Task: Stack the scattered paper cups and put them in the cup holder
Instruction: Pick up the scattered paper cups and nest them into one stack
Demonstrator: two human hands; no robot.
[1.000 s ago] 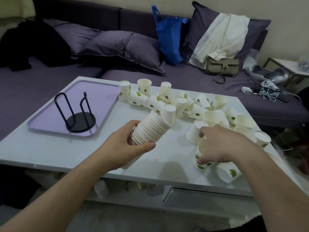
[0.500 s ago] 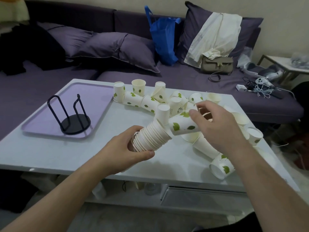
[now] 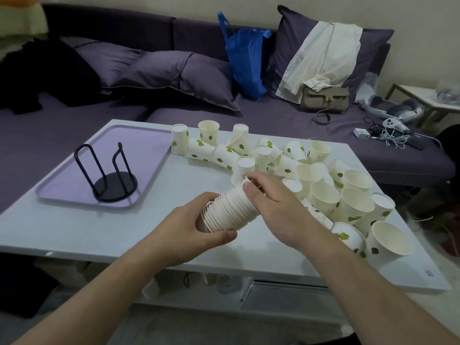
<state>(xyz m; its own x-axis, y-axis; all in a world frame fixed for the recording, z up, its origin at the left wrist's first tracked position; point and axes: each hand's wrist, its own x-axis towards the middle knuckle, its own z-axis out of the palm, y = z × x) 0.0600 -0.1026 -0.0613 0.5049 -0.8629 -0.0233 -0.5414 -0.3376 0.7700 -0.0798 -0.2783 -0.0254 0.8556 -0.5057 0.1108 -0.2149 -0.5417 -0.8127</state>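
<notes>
The job looks partly done. A good nested stack of cups (image 3: 230,207) lies tilted above the near middle of the white table (image 3: 74,227), the left hand (image 3: 199,229) curled round its lower end. The right hand (image 3: 271,202) is at the stack's open top, thumb against the rim and fingers bent over it, seemingly seating a cup; what they hold I cannot tell. Plenty remains: loose cups (image 3: 323,175) litter the right and far side, some upright, some tipped over. The black cup holder (image 3: 109,173) stands empty on the purple tray (image 3: 139,135) at the far left, well apart from the stack.
</notes>
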